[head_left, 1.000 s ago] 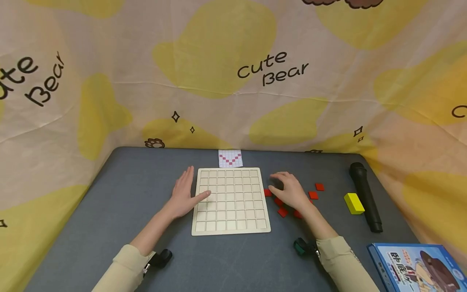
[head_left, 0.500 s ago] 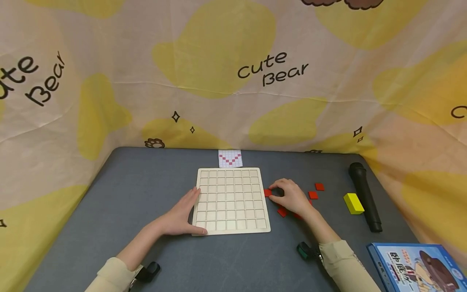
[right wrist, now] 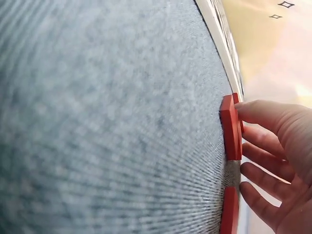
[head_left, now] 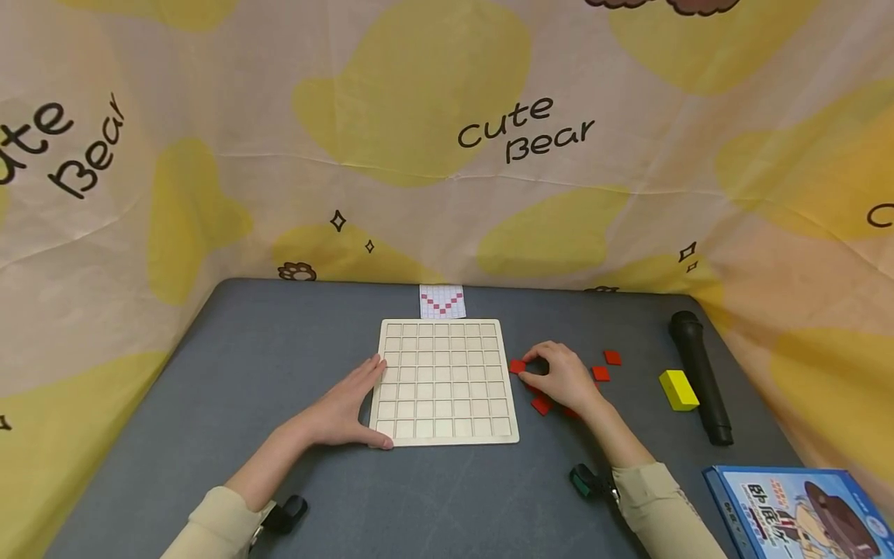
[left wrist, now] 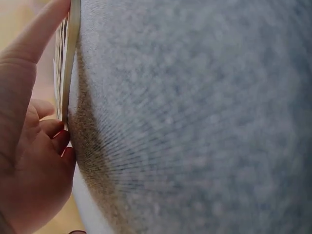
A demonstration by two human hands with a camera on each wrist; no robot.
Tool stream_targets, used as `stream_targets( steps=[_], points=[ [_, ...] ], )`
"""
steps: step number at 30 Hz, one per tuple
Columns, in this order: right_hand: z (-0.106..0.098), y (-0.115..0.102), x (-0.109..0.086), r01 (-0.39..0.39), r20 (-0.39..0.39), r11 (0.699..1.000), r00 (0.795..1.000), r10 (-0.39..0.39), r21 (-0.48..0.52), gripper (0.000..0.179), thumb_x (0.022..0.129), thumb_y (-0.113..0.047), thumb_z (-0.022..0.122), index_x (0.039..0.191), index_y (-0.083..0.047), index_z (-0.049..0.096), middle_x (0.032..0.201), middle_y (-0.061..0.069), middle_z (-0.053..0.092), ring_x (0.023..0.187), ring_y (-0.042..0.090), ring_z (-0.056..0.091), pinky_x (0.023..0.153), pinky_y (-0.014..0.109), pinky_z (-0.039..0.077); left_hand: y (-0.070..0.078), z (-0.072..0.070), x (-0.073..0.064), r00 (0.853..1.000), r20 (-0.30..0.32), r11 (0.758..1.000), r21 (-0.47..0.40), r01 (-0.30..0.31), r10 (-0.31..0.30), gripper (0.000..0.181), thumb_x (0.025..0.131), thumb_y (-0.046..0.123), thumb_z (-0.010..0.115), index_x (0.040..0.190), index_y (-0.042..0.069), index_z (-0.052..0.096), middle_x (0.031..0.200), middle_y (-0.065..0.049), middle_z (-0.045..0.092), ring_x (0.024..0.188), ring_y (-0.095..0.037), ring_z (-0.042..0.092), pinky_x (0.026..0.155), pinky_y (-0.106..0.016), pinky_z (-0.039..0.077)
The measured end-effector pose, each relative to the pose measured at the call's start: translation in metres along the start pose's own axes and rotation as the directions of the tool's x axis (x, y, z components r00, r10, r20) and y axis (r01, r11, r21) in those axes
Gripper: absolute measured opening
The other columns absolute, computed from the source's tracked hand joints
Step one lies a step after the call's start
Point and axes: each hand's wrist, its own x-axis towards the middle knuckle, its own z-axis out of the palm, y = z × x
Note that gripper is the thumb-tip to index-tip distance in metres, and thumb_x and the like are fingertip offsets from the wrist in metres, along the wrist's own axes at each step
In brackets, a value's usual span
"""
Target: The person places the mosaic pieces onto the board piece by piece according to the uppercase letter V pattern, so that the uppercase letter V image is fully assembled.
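Observation:
A pale square grid board lies flat in the middle of the table. My left hand rests along its left side, fingertips at the edge and thumb by the near left corner. In the left wrist view that thumb stretches straight along the board's rim. Just off the board's right edge, my right hand pinches a red square tile between thumb and forefinger. Several more red tiles lie under and beside this hand, some partly hidden by it. A thick red tile shows near the thumb in the right wrist view.
A small card with a pink V pattern on a grid lies behind the board. To the right are a yellow block, a black microphone and a blue box. A printed cloth hangs around the table.
My left hand has come down from above the board to its left edge and near corner. My right thumb and forefinger have closed on the red tile nearest the board.

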Motion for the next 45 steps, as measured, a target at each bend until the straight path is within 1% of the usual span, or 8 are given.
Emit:
stream_targets(
  steps=[4, 7, 13, 19, 24, 30, 39, 45],
  points=[
    [-0.001, -0.005, -0.002, -0.023, -0.037, 0.999, 0.999, 0.023, 0.023, 0.024, 0.080, -0.024, 0.081, 0.098, -0.011, 0.073, 0.105, 0.007, 0.067, 0.102, 0.029, 0.059, 0.091, 0.048, 0.047, -0.001, 0.000, -0.001, 1.000, 0.003, 1.000, 0.008, 0.005, -0.005, 0.126, 0.067, 0.065, 0.079, 0.155, 0.002, 0.015, 0.162, -0.014, 0.007, 0.148, -0.032, 0.007, 0.112, -0.058, 0.021],
    [0.001, -0.015, -0.004, -0.004, -0.039, 0.998, 0.999, 0.007, 0.055, 0.023, 0.080, -0.025, 0.081, 0.098, -0.012, 0.073, 0.102, 0.004, 0.068, 0.099, 0.027, 0.060, 0.088, 0.046, 0.048, -0.002, -0.001, -0.001, 1.000, 0.003, 1.000, 0.008, 0.004, -0.004, 0.126, 0.068, 0.065, 0.078, 0.155, 0.001, 0.014, 0.162, -0.015, 0.007, 0.148, -0.033, 0.008, 0.112, -0.060, 0.021],
    [0.012, -0.045, -0.009, 0.062, 0.010, 0.989, 0.998, -0.063, 0.136, 0.021, 0.079, -0.025, 0.082, 0.096, -0.016, 0.073, 0.095, -0.003, 0.067, 0.088, 0.020, 0.058, 0.078, 0.038, 0.048, -0.003, -0.001, -0.001, 1.000, 0.013, 1.000, 0.022, 0.005, -0.005, 0.126, 0.069, 0.068, 0.076, 0.155, 0.002, 0.014, 0.162, -0.014, 0.006, 0.148, -0.033, 0.007, 0.112, -0.060, 0.020],
    [0.028, -0.068, -0.010, 0.091, 0.068, 0.978, 0.992, -0.106, 0.188, 0.018, 0.080, -0.026, 0.081, 0.095, -0.020, 0.072, 0.095, -0.006, 0.065, 0.086, 0.017, 0.056, 0.075, 0.032, 0.047, -0.003, 0.001, -0.001, 1.000, 0.009, 1.000, 0.029, -0.007, 0.007, 0.125, 0.069, 0.069, 0.075, 0.155, 0.001, 0.014, 0.162, -0.015, 0.006, 0.148, -0.034, 0.008, 0.111, -0.060, 0.021],
    [0.039, -0.081, -0.011, 0.147, 0.079, 0.978, 0.984, -0.160, 0.151, 0.019, 0.079, -0.027, 0.081, 0.094, -0.021, 0.071, 0.095, -0.006, 0.065, 0.088, 0.013, 0.055, 0.077, 0.031, 0.047, -0.004, 0.001, -0.001, 1.000, 0.006, 0.999, 0.047, -0.025, 0.024, 0.125, 0.069, 0.068, 0.075, 0.155, -0.001, 0.015, 0.162, -0.018, 0.007, 0.147, -0.036, 0.010, 0.110, -0.061, 0.022],
    [0.047, -0.093, -0.012, 0.190, 0.089, 0.978, 0.976, -0.198, 0.087, 0.020, 0.077, -0.028, 0.081, 0.093, -0.021, 0.071, 0.093, -0.008, 0.066, 0.092, 0.010, 0.055, 0.082, 0.031, 0.048, -0.004, 0.002, -0.001, 1.000, 0.003, 0.999, 0.045, -0.029, 0.028, 0.123, 0.070, 0.065, 0.076, 0.155, -0.001, 0.016, 0.161, -0.019, 0.007, 0.147, -0.037, 0.010, 0.111, -0.061, 0.021],
    [0.052, -0.097, -0.010, 0.236, 0.081, 0.970, 0.967, -0.240, 0.052, 0.021, 0.077, -0.029, 0.083, 0.092, -0.020, 0.071, 0.090, -0.009, 0.066, 0.089, 0.011, 0.053, 0.076, 0.029, 0.048, -0.004, 0.001, -0.002, 0.999, -0.006, 0.998, 0.037, -0.046, 0.047, 0.121, 0.072, 0.062, 0.077, 0.154, -0.003, 0.017, 0.160, -0.022, 0.009, 0.146, -0.040, 0.011, 0.109, -0.064, 0.021],
    [0.053, -0.097, -0.010, 0.240, 0.080, 0.969, 0.967, -0.244, 0.053, 0.021, 0.077, -0.029, 0.083, 0.092, -0.020, 0.071, 0.092, -0.008, 0.065, 0.091, 0.011, 0.053, 0.078, 0.030, 0.048, -0.005, 0.001, -0.002, 0.999, 0.004, 0.998, 0.045, -0.041, 0.041, 0.121, 0.072, 0.064, 0.076, 0.155, 0.000, 0.016, 0.161, -0.018, 0.007, 0.147, -0.036, 0.010, 0.110, -0.062, 0.020]
  ],
)
